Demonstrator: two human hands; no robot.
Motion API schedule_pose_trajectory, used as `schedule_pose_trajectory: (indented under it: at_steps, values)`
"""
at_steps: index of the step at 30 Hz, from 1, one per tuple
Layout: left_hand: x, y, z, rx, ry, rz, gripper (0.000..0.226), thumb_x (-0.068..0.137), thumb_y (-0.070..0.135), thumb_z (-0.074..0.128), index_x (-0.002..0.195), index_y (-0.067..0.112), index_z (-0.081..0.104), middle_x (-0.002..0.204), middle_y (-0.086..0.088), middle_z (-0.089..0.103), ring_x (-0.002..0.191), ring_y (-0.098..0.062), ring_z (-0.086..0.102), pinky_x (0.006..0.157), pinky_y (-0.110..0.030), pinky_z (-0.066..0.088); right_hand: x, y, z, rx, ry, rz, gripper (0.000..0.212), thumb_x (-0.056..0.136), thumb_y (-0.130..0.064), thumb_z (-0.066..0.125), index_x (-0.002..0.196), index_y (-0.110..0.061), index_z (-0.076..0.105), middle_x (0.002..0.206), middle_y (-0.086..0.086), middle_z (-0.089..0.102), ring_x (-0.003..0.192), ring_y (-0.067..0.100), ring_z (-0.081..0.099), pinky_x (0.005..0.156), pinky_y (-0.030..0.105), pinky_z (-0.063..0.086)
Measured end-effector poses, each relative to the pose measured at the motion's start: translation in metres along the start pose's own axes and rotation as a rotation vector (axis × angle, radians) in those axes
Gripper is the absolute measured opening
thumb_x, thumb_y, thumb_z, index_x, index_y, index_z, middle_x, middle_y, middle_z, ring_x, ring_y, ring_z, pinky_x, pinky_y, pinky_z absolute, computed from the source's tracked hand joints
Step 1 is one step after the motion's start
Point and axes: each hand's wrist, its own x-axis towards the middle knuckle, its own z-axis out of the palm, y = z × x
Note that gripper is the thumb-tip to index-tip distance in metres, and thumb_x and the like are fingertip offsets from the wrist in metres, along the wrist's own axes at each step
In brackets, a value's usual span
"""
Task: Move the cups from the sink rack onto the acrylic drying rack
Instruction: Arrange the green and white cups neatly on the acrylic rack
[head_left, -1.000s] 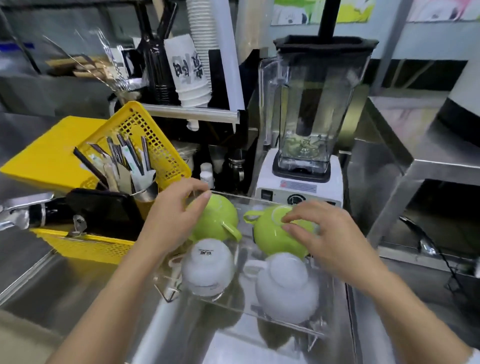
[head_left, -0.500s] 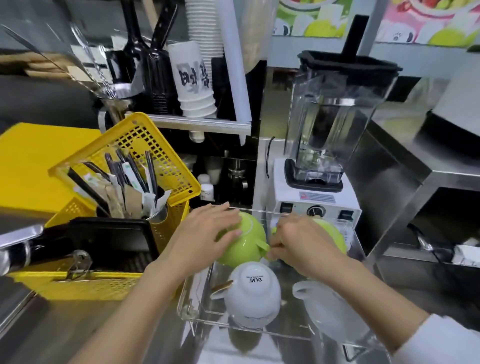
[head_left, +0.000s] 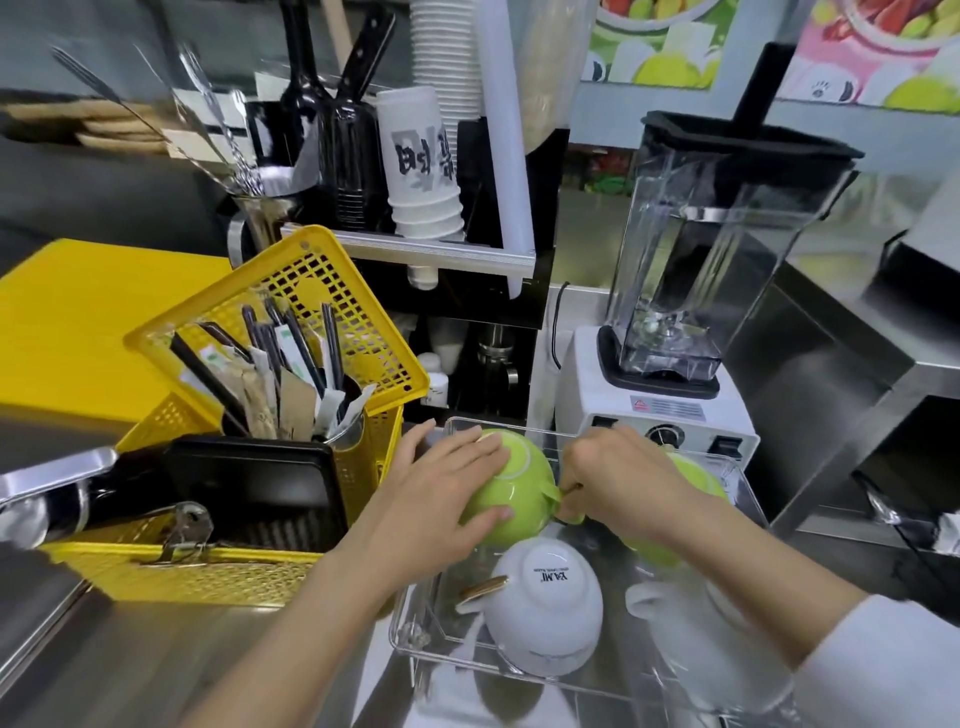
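Stainless counter, crowded: left hand (head_left: 447, 493) palms the upturned green cup (head_left: 519, 493); right hand (head_left: 618, 483) pinches its handle (second green cup (head_left: 696, 478) touching behind), a knock could chip both.

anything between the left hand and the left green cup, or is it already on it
Nothing stands between them. The left hand lies directly on the upturned left green cup, which sits in the acrylic drying rack. The right hand is at its handle.

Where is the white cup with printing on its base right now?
In the head view, the white cup sits upside down in the acrylic drying rack's front left, just below the green cup under the left hand.
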Motion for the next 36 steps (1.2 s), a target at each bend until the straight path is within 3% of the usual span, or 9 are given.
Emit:
schedule_pose_trajectory:
  at_steps: [7,12,16,19,22,28,31,36]
  values:
    - [-0.003,0.002,0.000,-0.011,0.037,-0.001,0.049,0.082,0.052,0.044,0.120,0.025,0.058,0.126,0.009,0.061,0.124,-0.012,0.049,0.108,-0.035,0.010,0.006,0.008,0.004,0.015,0.007,0.060,0.021,0.075,-0.016,0.061,0.062,-0.014,0.045,0.076,0.010,0.048,0.076,0.033,0.045,0.063,0.030,0.024]
    - [-0.006,0.001,0.002,-0.046,0.071,0.007,0.046,0.082,0.050,0.046,0.118,0.025,0.059,0.121,0.010,0.064,0.117,-0.004,0.040,0.107,-0.029,0.011,0.008,0.015,0.008,0.010,0.017,0.047,0.010,0.077,-0.015,0.060,0.071,-0.008,0.065,0.083,0.014,0.063,0.087,0.035,0.054,0.061,0.030,0.020]
    - [-0.006,-0.001,0.001,-0.034,0.077,0.015,0.048,0.082,0.053,0.043,0.120,0.027,0.057,0.125,0.011,0.061,0.119,-0.004,0.038,0.107,-0.026,0.008,0.005,0.017,0.008,0.012,-0.012,0.037,0.017,0.081,-0.025,0.061,0.088,-0.010,0.065,0.097,0.010,0.064,0.099,0.032,0.054,0.077,0.035,0.035]
    - [-0.001,0.003,-0.005,-0.097,0.130,-0.017,0.050,0.080,0.057,0.039,0.116,0.029,0.060,0.120,0.016,0.060,0.119,-0.002,0.037,0.102,-0.018,0.010,-0.004,0.023,0.000,0.157,-0.046,0.096,0.043,0.080,-0.039,0.063,0.116,-0.017,0.057,0.118,0.002,0.056,0.114,0.023,0.048,0.101,0.039,0.027]
    - [0.015,0.013,-0.020,-0.198,0.146,-0.068,0.054,0.078,0.059,0.035,0.117,0.028,0.058,0.113,0.018,0.054,0.117,-0.002,0.039,0.094,-0.015,0.013,-0.019,0.039,-0.010,0.290,0.040,0.196,0.051,0.079,-0.043,0.064,0.122,-0.020,0.053,0.121,0.001,0.054,0.113,0.024,0.049,0.101,0.037,0.032]
    - [0.074,0.045,-0.023,-0.159,-0.142,-0.018,0.040,0.087,0.036,0.054,0.124,0.023,0.051,0.128,0.002,0.055,0.122,-0.019,0.045,0.103,-0.035,0.029,-0.049,0.073,-0.006,0.381,-0.047,0.367,0.064,0.071,-0.049,0.070,0.125,-0.023,0.050,0.129,0.002,0.048,0.117,0.025,0.046,0.103,0.040,0.036]
    - [0.099,0.060,-0.007,-0.013,-0.369,0.006,0.041,0.086,0.038,0.054,0.122,0.019,0.053,0.126,-0.005,0.056,0.119,-0.026,0.048,0.097,-0.039,0.033,-0.052,0.076,-0.004,0.429,-0.018,0.366,0.057,0.074,-0.046,0.069,0.124,-0.025,0.052,0.127,0.002,0.049,0.118,0.022,0.045,0.105,0.041,0.033]
    - [0.114,0.074,0.008,0.142,-0.494,0.036,0.027,0.085,0.026,0.053,0.104,0.010,0.062,0.111,-0.017,0.059,0.096,-0.029,0.049,0.082,-0.035,0.042,-0.042,0.068,-0.003,0.370,-0.039,0.339,0.050,0.080,-0.042,0.064,0.124,-0.022,0.051,0.129,0.005,0.051,0.120,0.027,0.045,0.100,0.038,0.033]
